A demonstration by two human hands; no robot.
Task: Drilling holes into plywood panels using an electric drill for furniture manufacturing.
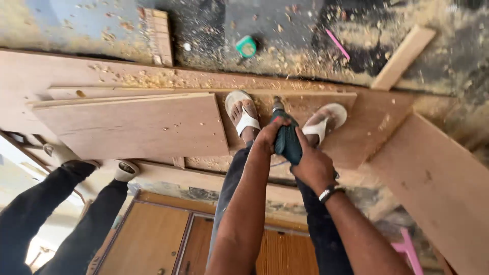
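Two bare forearms reach down from the camera, and both hands close on one teal power tool (287,140) held upright between the person's feet: the left hand (269,135) wraps its upper body from the side, the right hand (311,165), a banded bracelet (330,193) at its wrist, grips the handle just below. The tool's tip points down to the plywood sheet (356,127) the person stands on, but where it meets the wood cannot be told. Two white sandals (243,113) flank the tool, one to each side, close to it and leaving a narrow gap of bare sheet between them. To the left lie two stacked boards (132,127), their near edge straight and their right edge stopping just beside the left sandal. A second person's two dark-trousered legs (61,203) and two pale shoes (125,170) stand at the lower left, well apart from the tool. One long plank (438,188) slants along the right edge, and a pink stool (407,249) shows at the lower right. Farther off, sawdust covers the floor (285,51), where one green tape measure (246,47), one pink pencil (337,44) and two loose wood offcuts (402,58) lie scattered, with open floor between them.
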